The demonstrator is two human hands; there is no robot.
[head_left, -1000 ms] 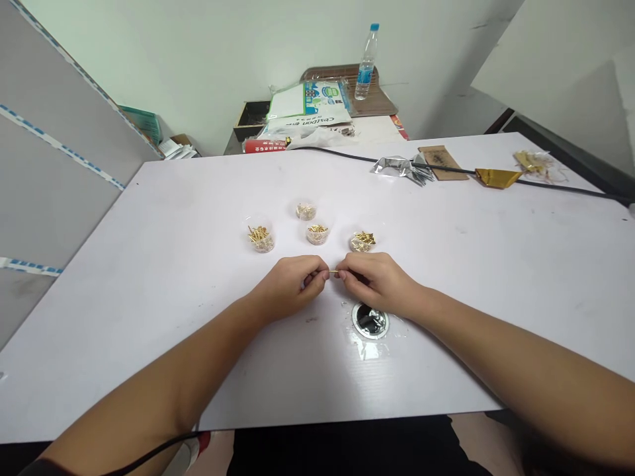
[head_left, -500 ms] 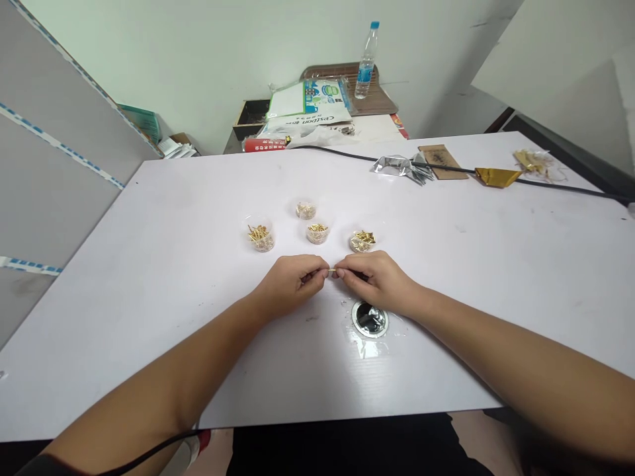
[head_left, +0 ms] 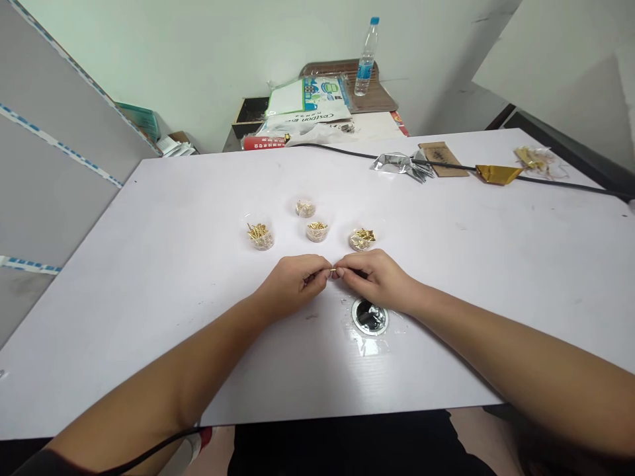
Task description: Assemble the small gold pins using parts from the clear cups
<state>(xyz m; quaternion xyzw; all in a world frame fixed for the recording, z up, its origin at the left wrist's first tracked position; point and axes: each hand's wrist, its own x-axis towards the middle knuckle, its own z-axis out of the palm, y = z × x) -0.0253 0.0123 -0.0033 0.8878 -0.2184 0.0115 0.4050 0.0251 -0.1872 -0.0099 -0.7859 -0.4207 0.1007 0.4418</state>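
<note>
Fingertips (head_left: pixel 324 275) of our left hand (head_left: pixel 292 281) and right hand (head_left: pixel 380 281) pinch one gold-coloured pin (head_left: pixel 333 270) end to end. Beyond, we count four clear cups (head_left: pixel 316 237) of gold-coloured pieces (head_left: pixel 258 232).

Includes, beyond the white tabletop (head_left: pixel 173 218), a blue-capped water bottle (head_left: pixel 365 63) standing on a brown mat (head_left: pixel 381 99) near Cestbon-printed packaging (head_left: pixel 307 118) and, toward the tabletop's far edge, a black cable (head_left: pixel 337 151) crossing a cardboard piece (head_left: pixel 441 152) between silver foil (head_left: pixel 391 163) and a gold-coloured wrapper (head_left: pixel 497 174).

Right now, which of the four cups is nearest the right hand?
The rightmost cup, just beyond the right hand; the other three cups stand farther left.
</note>
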